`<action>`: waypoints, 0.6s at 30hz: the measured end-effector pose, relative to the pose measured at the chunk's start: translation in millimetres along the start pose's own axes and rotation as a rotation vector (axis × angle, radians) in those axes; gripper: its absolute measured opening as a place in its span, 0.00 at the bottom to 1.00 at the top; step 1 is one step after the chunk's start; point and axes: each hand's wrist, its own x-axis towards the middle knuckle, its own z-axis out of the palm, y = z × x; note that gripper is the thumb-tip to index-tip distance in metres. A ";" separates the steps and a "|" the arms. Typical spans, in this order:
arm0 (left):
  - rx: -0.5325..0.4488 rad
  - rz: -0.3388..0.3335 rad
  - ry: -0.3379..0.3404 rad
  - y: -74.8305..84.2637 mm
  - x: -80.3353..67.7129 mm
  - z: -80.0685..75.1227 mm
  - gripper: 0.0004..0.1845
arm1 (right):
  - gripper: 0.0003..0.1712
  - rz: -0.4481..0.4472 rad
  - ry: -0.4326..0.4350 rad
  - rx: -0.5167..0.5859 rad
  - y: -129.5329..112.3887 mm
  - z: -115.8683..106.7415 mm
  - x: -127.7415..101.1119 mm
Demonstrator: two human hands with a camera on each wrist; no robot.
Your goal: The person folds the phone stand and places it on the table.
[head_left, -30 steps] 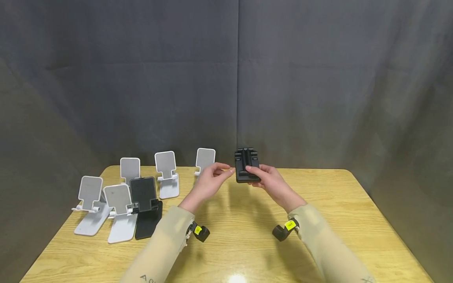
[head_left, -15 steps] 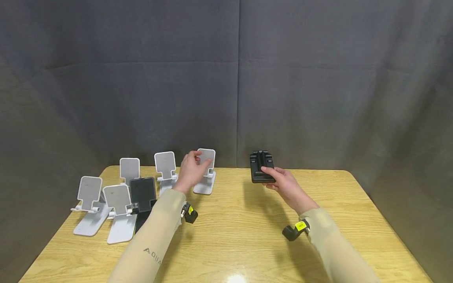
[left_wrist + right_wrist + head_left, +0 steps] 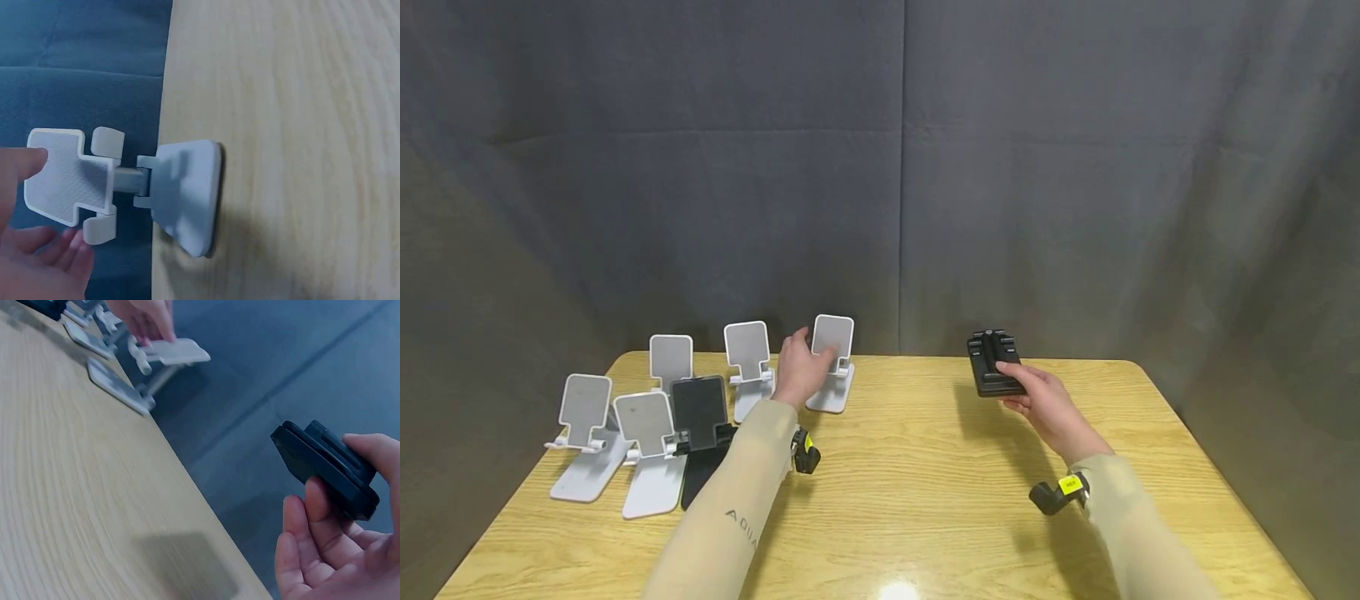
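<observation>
A white phone stand with a grey pad point(image 3: 832, 337) stands unfolded at the back of the table. My left hand point(image 3: 801, 367) is around the left side of its upper plate. In the left wrist view, the thumb lies over the front of the plate point(image 3: 65, 169) and the other fingers curl beside and behind it. The stand's base point(image 3: 184, 194) rests on the table near the edge. To the right, my right hand point(image 3: 1048, 408) holds a folded black phone stand point(image 3: 992, 367) in the air, thumb on top and fingers underneath.
Several unfolded phone stands stand at the left, among them a white one point(image 3: 748, 352) and a black one point(image 3: 700, 412). The wooden table point(image 3: 910, 483) ends at a grey curtain point(image 3: 1037, 183) behind.
My left hand has moved left from beside the black stand to the white stand at the back. My right hand has carried the folded black stand to the right.
</observation>
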 end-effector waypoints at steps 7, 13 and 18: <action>-0.082 0.006 -0.061 -5.2 -1.1 1.4 0.32 | 0.32 0.035 0.105 0.022 8.3 -38.1 0.2; -0.119 0.002 -0.074 -1.5 -2.9 0.2 0.28 | 0.43 0.116 0.158 -0.008 17.8 -66.9 1.9; -0.146 -0.008 -0.075 1.4 -3.6 1.7 0.19 | 0.46 0.171 0.201 -0.058 20.9 -86.6 2.1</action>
